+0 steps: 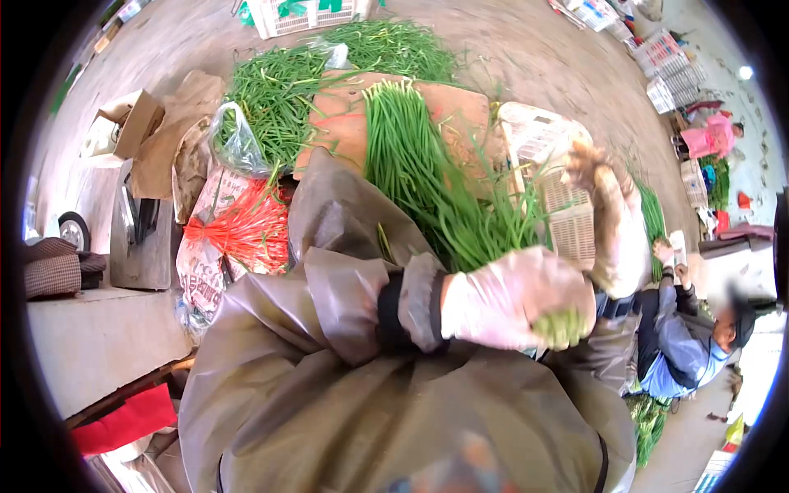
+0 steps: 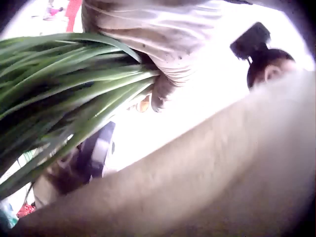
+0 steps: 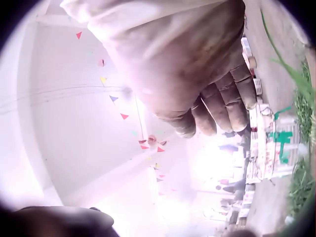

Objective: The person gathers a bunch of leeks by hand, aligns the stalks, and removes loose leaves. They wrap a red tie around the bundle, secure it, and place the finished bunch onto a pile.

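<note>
Currently, your left hand (image 2: 163, 49) is closed around a bunch of green stalks (image 2: 74, 89); your right hand (image 3: 190, 69) is raised, its fingers loosely extended, with nothing visible in them. Further stalks lie on the board (image 1: 337, 111), pale ends away from you, leafy ends running toward your left hand.

The step appears to be gathering and tidying the bunch. Grip firmly enough to prevent slipping, but do not crush the leaves. Align the ends, then draw off loose or bent leaves along their length. Support long leaves so that they do not snag on the plastic basket (image 1: 571, 222).

The head view shows the board, the basket and the heap of loose greens (image 1: 275, 99), but blurs the right hand. The right wrist view separates its fingers. The left wrist view shows leaves entering the left hand, which the head view largely hides.
</note>
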A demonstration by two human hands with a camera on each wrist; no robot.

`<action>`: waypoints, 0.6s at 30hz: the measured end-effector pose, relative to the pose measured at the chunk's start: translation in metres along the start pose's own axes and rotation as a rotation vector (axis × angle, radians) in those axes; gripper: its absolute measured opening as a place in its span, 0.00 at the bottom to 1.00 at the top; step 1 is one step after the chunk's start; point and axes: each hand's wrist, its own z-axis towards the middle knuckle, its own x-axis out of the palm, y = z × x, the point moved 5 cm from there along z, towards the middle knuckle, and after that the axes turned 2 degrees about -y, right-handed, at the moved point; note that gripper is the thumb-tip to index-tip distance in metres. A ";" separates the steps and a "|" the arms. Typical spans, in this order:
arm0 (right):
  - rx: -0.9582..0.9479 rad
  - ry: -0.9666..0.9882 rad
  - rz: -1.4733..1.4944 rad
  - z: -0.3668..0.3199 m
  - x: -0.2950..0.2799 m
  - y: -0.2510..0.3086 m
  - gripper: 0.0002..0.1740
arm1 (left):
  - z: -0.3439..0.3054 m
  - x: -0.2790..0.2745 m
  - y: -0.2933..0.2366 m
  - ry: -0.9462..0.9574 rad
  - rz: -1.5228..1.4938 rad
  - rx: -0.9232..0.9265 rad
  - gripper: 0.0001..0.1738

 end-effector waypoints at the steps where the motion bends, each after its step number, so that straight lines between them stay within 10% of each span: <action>1: 0.011 -0.005 0.034 -0.007 0.013 -0.001 0.30 | -0.006 -0.013 0.016 -0.070 -0.215 -0.126 0.11; 4: 0.149 0.126 0.145 -0.028 0.061 -0.050 0.41 | -0.035 -0.057 0.072 -0.390 -0.493 -0.389 0.13; 6: 0.682 -0.010 0.846 -0.042 0.100 -0.127 0.49 | -0.061 -0.081 0.097 -0.629 -0.539 -0.360 0.15; 8: 0.037 0.167 -0.049 -0.064 0.114 -0.138 0.54 | -0.095 -0.108 0.136 -0.960 -0.800 -0.456 0.17; 18: 0.429 0.228 0.053 0.097 0.091 -0.226 0.29 | -0.117 -0.286 0.213 -1.181 -0.145 -0.632 0.31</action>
